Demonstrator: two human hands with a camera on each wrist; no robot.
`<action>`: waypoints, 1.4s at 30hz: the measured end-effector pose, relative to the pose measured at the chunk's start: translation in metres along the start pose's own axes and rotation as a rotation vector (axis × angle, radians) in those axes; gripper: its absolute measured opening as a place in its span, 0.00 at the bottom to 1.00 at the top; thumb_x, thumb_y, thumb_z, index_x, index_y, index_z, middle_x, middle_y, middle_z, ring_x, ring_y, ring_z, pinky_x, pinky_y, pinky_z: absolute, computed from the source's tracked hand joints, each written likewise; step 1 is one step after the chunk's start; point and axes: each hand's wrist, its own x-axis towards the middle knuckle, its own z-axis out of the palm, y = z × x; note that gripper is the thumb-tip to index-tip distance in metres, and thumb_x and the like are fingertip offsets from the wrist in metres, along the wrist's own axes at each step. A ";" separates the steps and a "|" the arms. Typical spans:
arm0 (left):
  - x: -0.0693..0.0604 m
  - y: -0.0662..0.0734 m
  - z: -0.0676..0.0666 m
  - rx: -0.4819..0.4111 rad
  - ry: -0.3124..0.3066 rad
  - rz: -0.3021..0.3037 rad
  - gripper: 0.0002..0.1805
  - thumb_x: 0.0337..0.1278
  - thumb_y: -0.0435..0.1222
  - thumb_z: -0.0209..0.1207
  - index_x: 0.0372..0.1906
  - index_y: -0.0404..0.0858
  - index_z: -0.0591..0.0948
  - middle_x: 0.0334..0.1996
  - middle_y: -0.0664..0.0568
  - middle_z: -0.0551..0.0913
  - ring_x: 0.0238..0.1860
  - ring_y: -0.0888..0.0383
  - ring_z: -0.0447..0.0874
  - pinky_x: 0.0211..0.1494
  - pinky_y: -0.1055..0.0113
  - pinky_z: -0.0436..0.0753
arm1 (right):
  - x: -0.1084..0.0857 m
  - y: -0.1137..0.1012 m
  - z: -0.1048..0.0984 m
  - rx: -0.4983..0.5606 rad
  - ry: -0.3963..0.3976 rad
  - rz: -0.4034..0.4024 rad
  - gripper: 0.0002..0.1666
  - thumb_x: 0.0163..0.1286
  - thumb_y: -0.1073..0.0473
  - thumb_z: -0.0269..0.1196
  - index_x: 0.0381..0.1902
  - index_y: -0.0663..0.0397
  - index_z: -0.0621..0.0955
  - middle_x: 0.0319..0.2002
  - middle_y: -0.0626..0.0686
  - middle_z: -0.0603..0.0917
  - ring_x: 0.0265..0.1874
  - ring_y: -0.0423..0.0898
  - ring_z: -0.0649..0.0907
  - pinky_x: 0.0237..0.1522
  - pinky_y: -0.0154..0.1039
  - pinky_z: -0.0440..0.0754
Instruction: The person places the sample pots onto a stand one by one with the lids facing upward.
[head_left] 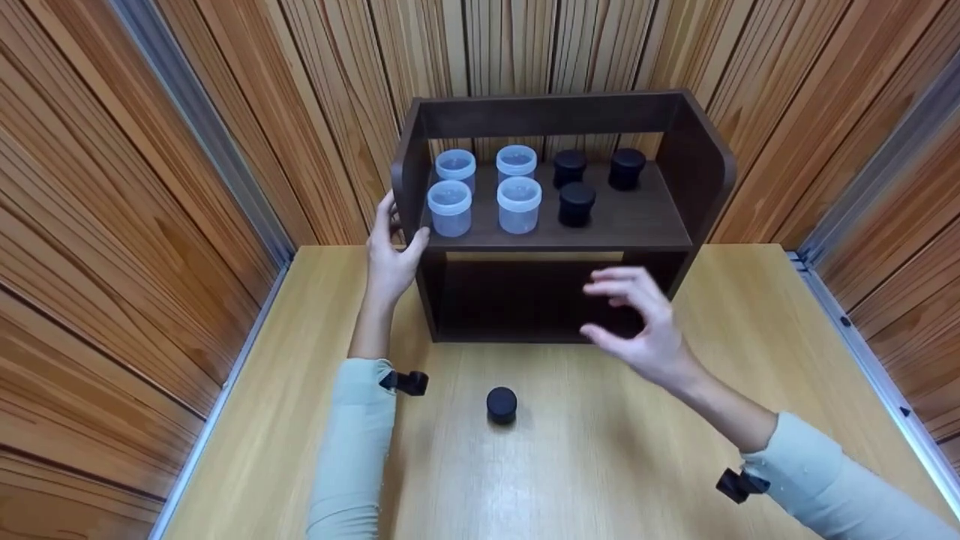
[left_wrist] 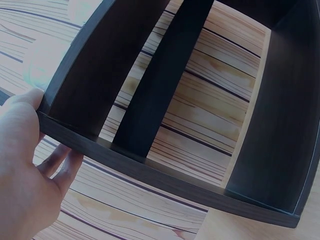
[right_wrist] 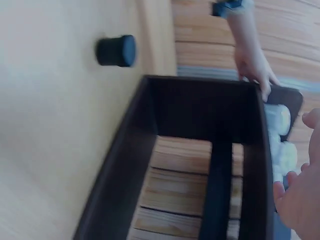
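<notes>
A dark brown two-tier shelf [head_left: 652, 225] stands on the table. My left hand [head_left: 391, 259] grips the left side panel of it, thumb at the front edge and fingers behind, as the left wrist view also shows. My right hand [head_left: 637, 322] hovers in front of the lower compartment with fingers bent and spread, holding nothing. On the upper board several translucent plastic jars [head_left: 518, 206] stand at the left, two of them in front. To their right are 3 small black jars [head_left: 576, 204]. Another black jar [head_left: 502, 405] sits on the table in front of the shelf.
The light wooden table [head_left: 570, 465] runs in front of the shelf. Wood-patterned walls [head_left: 150, 225] rise at the left, back and right, with metal rails [head_left: 870, 352] along the table's sides. Each sleeve bears a small black wrist camera [head_left: 405, 382].
</notes>
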 end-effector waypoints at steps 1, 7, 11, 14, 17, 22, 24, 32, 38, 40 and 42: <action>0.000 0.000 0.000 -0.003 -0.003 -0.003 0.40 0.69 0.31 0.68 0.84 0.38 0.70 0.74 0.35 0.81 0.67 0.38 0.87 0.45 0.75 0.86 | -0.003 0.001 0.003 -0.004 -0.016 -0.020 0.30 0.55 0.76 0.82 0.57 0.62 0.90 0.64 0.50 0.87 0.68 0.36 0.82 0.61 0.26 0.83; 0.000 0.003 -0.001 0.005 -0.011 -0.019 0.40 0.70 0.32 0.68 0.85 0.39 0.70 0.73 0.35 0.82 0.65 0.37 0.87 0.42 0.74 0.86 | -0.026 0.006 0.023 0.010 -0.084 -0.077 0.33 0.53 0.76 0.82 0.59 0.58 0.90 0.65 0.61 0.88 0.68 0.43 0.85 0.61 0.25 0.82; 0.000 0.003 -0.001 0.005 -0.013 -0.022 0.40 0.70 0.32 0.68 0.85 0.40 0.69 0.73 0.36 0.82 0.65 0.38 0.87 0.42 0.73 0.86 | -0.040 0.011 0.035 0.027 -0.133 -0.041 0.34 0.55 0.75 0.82 0.61 0.58 0.89 0.67 0.63 0.86 0.70 0.50 0.85 0.71 0.26 0.81; 0.001 0.002 0.000 0.004 -0.010 -0.011 0.40 0.70 0.31 0.68 0.85 0.39 0.69 0.73 0.35 0.82 0.65 0.37 0.87 0.42 0.74 0.86 | -0.051 0.016 0.045 0.023 -0.169 -0.003 0.34 0.56 0.73 0.83 0.63 0.56 0.89 0.69 0.63 0.85 0.71 0.54 0.85 0.78 0.28 0.77; 0.002 0.003 0.000 0.006 -0.012 0.002 0.40 0.71 0.31 0.68 0.85 0.38 0.69 0.73 0.35 0.82 0.65 0.37 0.86 0.42 0.75 0.86 | -0.062 0.021 0.056 0.007 -0.197 0.024 0.36 0.56 0.71 0.84 0.64 0.52 0.89 0.70 0.61 0.84 0.71 0.56 0.84 0.79 0.30 0.75; 0.002 0.003 0.000 0.009 -0.007 0.004 0.40 0.70 0.31 0.69 0.84 0.38 0.70 0.73 0.36 0.82 0.65 0.39 0.87 0.46 0.71 0.87 | -0.077 0.030 0.074 -0.041 -0.236 0.000 0.37 0.56 0.68 0.85 0.65 0.48 0.88 0.72 0.59 0.84 0.71 0.56 0.84 0.78 0.35 0.80; 0.001 0.002 0.000 0.006 0.000 0.002 0.40 0.69 0.31 0.69 0.84 0.38 0.71 0.73 0.36 0.82 0.65 0.39 0.88 0.51 0.69 0.86 | -0.081 0.033 0.081 -0.058 -0.250 -0.017 0.39 0.55 0.68 0.85 0.66 0.48 0.88 0.72 0.59 0.83 0.70 0.58 0.85 0.76 0.40 0.83; -0.001 0.000 0.001 0.014 0.000 0.000 0.40 0.70 0.32 0.69 0.84 0.38 0.70 0.72 0.35 0.83 0.67 0.39 0.86 0.62 0.59 0.85 | -0.093 0.046 0.099 -0.042 -0.350 0.000 0.42 0.56 0.65 0.86 0.69 0.45 0.86 0.75 0.64 0.79 0.72 0.65 0.83 0.70 0.60 0.88; 0.000 0.000 0.000 0.017 -0.007 -0.010 0.40 0.71 0.32 0.68 0.85 0.39 0.69 0.74 0.36 0.81 0.67 0.38 0.85 0.60 0.62 0.86 | -0.097 0.057 0.109 -0.002 -0.426 -0.009 0.41 0.58 0.64 0.86 0.70 0.49 0.86 0.77 0.67 0.76 0.73 0.67 0.81 0.73 0.50 0.88; 0.000 0.001 -0.001 0.016 -0.007 -0.007 0.40 0.71 0.32 0.68 0.85 0.39 0.69 0.74 0.35 0.81 0.67 0.38 0.85 0.57 0.66 0.85 | -0.099 0.060 0.113 0.008 -0.449 -0.030 0.42 0.57 0.65 0.86 0.70 0.50 0.85 0.77 0.70 0.75 0.71 0.69 0.81 0.72 0.48 0.89; 0.000 0.001 -0.001 0.010 -0.009 -0.010 0.40 0.71 0.32 0.68 0.85 0.38 0.69 0.74 0.35 0.81 0.67 0.38 0.85 0.54 0.71 0.85 | -0.101 0.063 0.117 0.020 -0.474 -0.044 0.43 0.57 0.66 0.86 0.71 0.51 0.84 0.77 0.73 0.73 0.69 0.71 0.82 0.69 0.48 0.91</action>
